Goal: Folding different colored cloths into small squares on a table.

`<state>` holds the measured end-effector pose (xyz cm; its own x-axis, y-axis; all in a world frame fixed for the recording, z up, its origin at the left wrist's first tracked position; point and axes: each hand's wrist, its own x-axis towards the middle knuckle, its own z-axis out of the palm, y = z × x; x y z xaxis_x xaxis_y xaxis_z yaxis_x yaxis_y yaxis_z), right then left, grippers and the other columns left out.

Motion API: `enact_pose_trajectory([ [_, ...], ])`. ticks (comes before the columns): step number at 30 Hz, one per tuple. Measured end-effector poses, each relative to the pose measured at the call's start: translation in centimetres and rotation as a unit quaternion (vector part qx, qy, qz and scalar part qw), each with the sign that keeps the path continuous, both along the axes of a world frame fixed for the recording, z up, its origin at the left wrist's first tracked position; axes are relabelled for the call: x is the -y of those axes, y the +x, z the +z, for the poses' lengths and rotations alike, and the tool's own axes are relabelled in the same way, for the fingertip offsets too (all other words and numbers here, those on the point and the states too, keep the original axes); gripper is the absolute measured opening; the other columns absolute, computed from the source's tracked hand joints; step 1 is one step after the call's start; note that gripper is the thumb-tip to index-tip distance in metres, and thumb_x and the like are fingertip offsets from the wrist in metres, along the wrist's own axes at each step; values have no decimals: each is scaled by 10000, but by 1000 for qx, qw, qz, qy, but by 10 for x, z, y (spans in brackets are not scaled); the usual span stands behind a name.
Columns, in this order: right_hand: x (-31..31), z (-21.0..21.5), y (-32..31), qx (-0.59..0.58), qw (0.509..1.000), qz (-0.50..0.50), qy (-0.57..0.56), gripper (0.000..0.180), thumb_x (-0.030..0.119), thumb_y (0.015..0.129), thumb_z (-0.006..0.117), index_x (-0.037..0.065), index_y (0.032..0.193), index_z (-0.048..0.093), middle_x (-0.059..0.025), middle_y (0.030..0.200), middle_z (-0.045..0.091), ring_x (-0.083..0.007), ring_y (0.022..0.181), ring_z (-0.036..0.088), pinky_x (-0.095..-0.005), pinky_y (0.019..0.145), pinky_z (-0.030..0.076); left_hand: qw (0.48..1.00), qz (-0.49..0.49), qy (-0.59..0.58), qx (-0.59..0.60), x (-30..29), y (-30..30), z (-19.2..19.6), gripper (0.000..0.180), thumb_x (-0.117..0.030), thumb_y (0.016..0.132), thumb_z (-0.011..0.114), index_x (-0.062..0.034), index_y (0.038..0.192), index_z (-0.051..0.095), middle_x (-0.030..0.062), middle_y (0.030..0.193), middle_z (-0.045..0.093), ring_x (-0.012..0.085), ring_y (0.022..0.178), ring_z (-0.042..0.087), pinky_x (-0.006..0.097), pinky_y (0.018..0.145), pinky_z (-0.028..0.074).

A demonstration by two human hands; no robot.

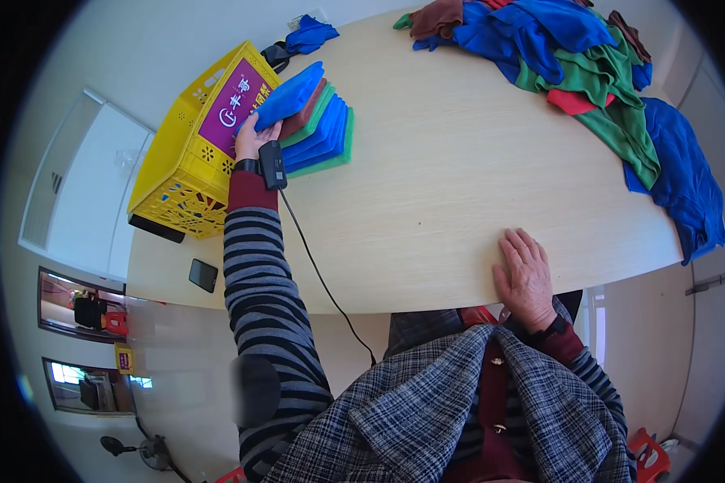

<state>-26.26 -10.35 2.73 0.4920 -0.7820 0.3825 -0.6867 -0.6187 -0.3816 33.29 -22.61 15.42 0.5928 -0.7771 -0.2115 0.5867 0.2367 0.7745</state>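
the left hand (254,137), at full reach with a small black device strapped at the wrist, has its fingers closed on the near edge of a folded blue cloth (288,98), the top piece of a tilted stack of folded cloths in blue, green and brown (324,135). the stack leans against the side of a yellow perforated plastic crate with a purple panel (189,153) at the left end of the pale wooden table (459,185), which props it and keeps its edges together. the right hand (527,278) lies flat, fingers slightly spread and empty, on the near table edge, seemingly bracing the body during the reach. a loose heap of unfolded blue, green and red cloths (596,72) sits at the far right, well apart from the stack. a dark phone (203,274) lies by the near left corner.
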Motion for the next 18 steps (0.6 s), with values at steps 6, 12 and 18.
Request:
enact_pose_trajectory([
  [6, 0, -2, -2, -7, 1000, -11, -2, 478, 156, 856, 669, -22, 1291, 584, -190, 1405, 554, -373, 1364, 464, -490, 1156, 347, 968, 142, 122, 167, -6, -45, -3, 432, -210, 937, 693, -15, 1285, 527, 201, 1273, 558, 366, 1176, 582, 516, 918, 548],
  [12, -1, 0, -1, -10, 1000, -7, -4, 478, 157, 860, 664, -19, 1297, 581, -188, 1407, 553, -372, 1363, 465, -490, 1156, 345, 639, 281, 166, 697, -7, -88, 26, 400, -310, 986, 628, -24, 1264, 598, 223, 1251, 603, 351, 1226, 572, 428, 1038, 464],
  [18, -2, -1, 3, -11, 1000, -6, -1, 471, 155, 858, 665, -22, 1287, 584, -189, 1409, 551, -373, 1363, 463, -487, 1155, 346, 513, -1, 167, 842, 21, -79, 29, 530, -415, 1035, 491, -33, 1395, 558, 195, 1437, 545, 325, 1395, 443, 378, 1173, 308],
])
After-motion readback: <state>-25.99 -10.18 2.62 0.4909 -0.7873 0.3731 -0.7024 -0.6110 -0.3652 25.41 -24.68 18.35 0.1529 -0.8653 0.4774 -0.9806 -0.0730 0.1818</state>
